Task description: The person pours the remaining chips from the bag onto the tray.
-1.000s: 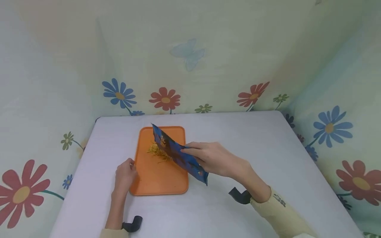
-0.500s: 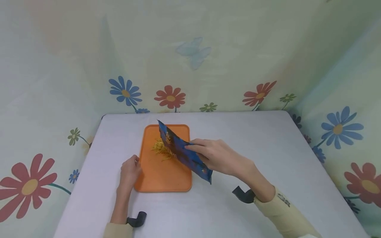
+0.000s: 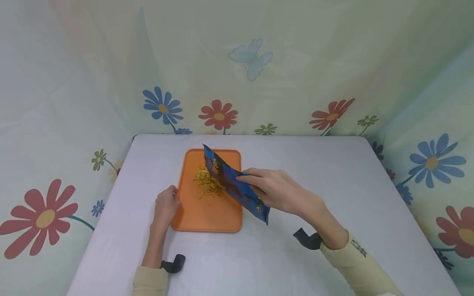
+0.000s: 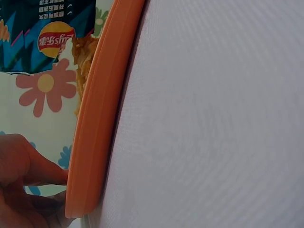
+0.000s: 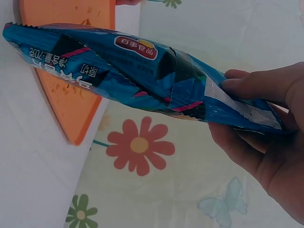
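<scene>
My right hand (image 3: 279, 191) grips a blue Lay's chip bag (image 3: 237, 187) between thumb and fingers. The bag is tilted over the orange tray (image 3: 207, 216), its far end high and its near end past the tray's right edge. On the tray lies a pile of yellow, strip-like chips (image 3: 205, 181), partly hidden behind the bag. My left hand (image 3: 167, 205) pinches the tray's left rim, as the left wrist view shows with thumb and fingers (image 4: 45, 168) at the edge. In the right wrist view the bag (image 5: 137, 71) looks bulged along its middle, and small crumbs dot the tray.
A white-covered table (image 3: 303, 160) bears the tray on its left half. Flower-printed curtains (image 3: 248, 98) stand behind the table and at both sides. Black straps (image 3: 174, 264) hang at both wrists.
The yellow chip pile on the tray has grown, with more crumbs around it. The bag stays tilted in my right hand, and my left hand keeps its hold. The head view has shifted slightly.
</scene>
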Action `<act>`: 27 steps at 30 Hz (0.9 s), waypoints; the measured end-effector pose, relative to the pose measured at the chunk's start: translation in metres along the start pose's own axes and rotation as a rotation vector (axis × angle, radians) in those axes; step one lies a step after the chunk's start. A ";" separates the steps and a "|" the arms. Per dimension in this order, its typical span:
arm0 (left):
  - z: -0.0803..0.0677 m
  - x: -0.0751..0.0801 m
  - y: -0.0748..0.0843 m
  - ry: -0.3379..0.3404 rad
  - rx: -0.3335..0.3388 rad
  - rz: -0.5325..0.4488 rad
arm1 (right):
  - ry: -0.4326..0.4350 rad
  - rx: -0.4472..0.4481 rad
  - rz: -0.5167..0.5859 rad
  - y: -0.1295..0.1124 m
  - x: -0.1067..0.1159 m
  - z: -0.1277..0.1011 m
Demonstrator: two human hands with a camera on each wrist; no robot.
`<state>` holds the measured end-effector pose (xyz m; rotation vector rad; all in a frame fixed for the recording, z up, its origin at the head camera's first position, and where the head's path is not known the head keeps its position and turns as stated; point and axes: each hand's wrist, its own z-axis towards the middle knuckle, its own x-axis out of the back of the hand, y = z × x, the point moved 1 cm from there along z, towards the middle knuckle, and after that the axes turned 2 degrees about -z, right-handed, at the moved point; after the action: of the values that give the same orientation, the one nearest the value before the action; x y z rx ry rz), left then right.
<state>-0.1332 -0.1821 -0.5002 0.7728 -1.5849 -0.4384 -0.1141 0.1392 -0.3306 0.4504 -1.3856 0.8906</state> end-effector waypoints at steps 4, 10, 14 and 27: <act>0.000 0.000 0.000 0.000 0.000 -0.001 | -0.003 -0.003 -0.005 0.001 0.000 0.000; 0.000 0.001 0.001 0.008 -0.016 -0.005 | 0.015 0.000 -0.012 0.002 0.003 0.001; 0.000 0.001 0.002 0.017 -0.022 0.002 | 0.018 -0.006 -0.009 0.002 0.005 0.001; 0.002 0.001 0.002 0.002 -0.006 -0.009 | 0.052 -0.017 -0.013 0.005 0.012 -0.002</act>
<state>-0.1352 -0.1819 -0.4983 0.7762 -1.5784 -0.4487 -0.1173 0.1470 -0.3206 0.4204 -1.3409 0.8732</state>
